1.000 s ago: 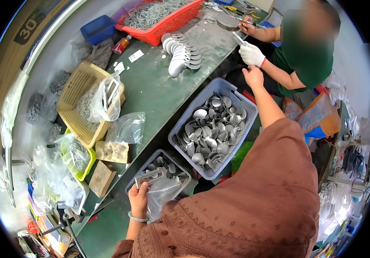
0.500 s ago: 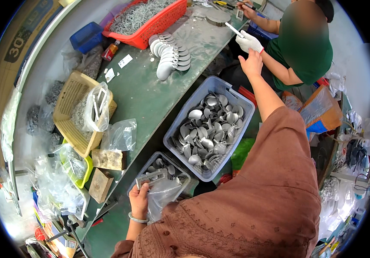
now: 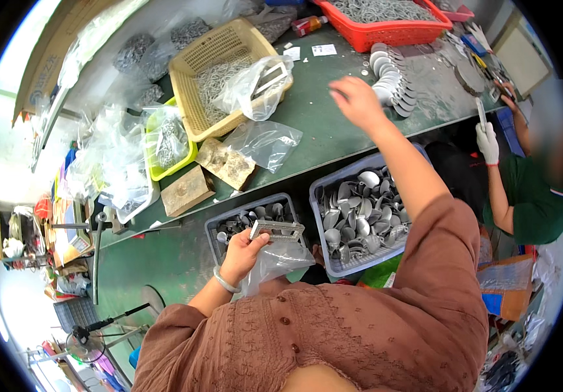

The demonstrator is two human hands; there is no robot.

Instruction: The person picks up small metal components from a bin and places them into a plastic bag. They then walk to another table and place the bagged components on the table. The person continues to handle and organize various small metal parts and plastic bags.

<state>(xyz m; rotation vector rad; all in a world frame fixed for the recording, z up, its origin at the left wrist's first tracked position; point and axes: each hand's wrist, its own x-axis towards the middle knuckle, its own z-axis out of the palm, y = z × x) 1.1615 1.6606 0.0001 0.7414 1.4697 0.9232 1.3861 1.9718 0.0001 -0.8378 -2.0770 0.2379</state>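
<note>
In my left hand point(image 3: 242, 255) is a rectangular grey metal frame point(image 3: 277, 230), pinched near its end between thumb and fingers. Just beneath it hangs a clear plastic bag point(image 3: 280, 259); whether my fingers grip that too is hidden. The frame is above a small grey-blue crate point(image 3: 213, 236) with shiny spoon-like metal pieces inside. My right hand point(image 3: 360, 103) is raised over the green table point(image 3: 320, 130), empty, its fingers apart. Close by on its right lies a fanned row of round metal discs point(image 3: 392, 81). Below my right forearm is a larger crate point(image 3: 318, 238) full of similar metal pieces point(image 3: 360, 222).
Along the table's back stand a beige basket point(image 3: 186, 62) and a red basket point(image 3: 366, 38) of metal rings. A lime tray point(image 3: 190, 157), a wooden block point(image 3: 187, 191) and another plastic bag point(image 3: 271, 140) are at left. A co-worker's gloved hand point(image 3: 488, 144) holds a white stick at right.
My view has swung toward the left, so the table and crates appear turned. My right hand has moved away from the co-worker to over the table; the left still holds the frame.
</note>
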